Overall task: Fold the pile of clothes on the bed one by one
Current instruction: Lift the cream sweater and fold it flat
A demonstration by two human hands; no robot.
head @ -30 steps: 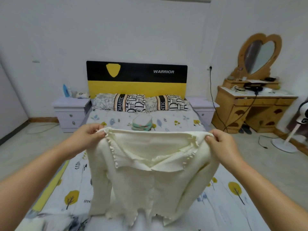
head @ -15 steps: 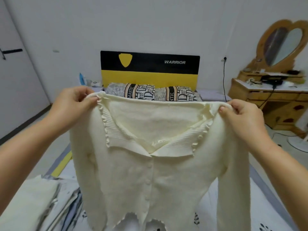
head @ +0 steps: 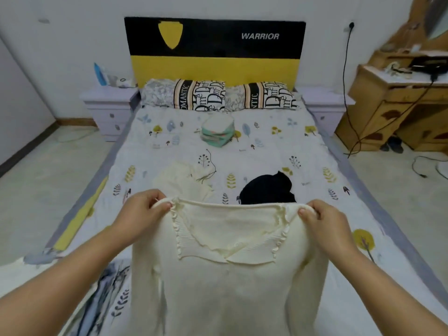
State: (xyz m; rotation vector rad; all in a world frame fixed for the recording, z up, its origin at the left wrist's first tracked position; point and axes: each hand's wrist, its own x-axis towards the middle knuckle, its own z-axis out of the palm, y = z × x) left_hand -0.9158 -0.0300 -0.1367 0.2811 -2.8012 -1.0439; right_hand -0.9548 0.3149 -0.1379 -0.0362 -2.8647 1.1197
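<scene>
Item in hand: cream knit cardigan, ruffled collar, button front. It is hanging upright over the near end of the bed, front facing the wearer, lower hem out of view below the frame.

Hands: left hand is pinching the left shoulder seam, fingers curled over the edge; right hand is pinching the right shoulder seam in the same way. The two are being held well apart, keeping the shoulder line taut.

Step, as judged: the garment is being spread and squared ahead of its first fold. The next move probably calls for laying it flat on the sheet, then turning the sleeves inward before folding the body.

Other task items on the bed:
- Black garment, crumpled, lying just behind the cardigan's top edge, unfolded.
- Pale cream garment, loosely lying left of the black one, unfolded.
- Folded stack, green and white edges, sitting near the pillows; apparently finished work.

Writing legible:
- Headboard, black over yellow, is showing "WARRIOR" in white beside a yellow shield emblem.
- Left pillow is showing "OMANTIC" on a vertical band, first letter hidden; large decorative lettering beside it is only partly readable.
- Right pillow is showing "NTIC".
</scene>
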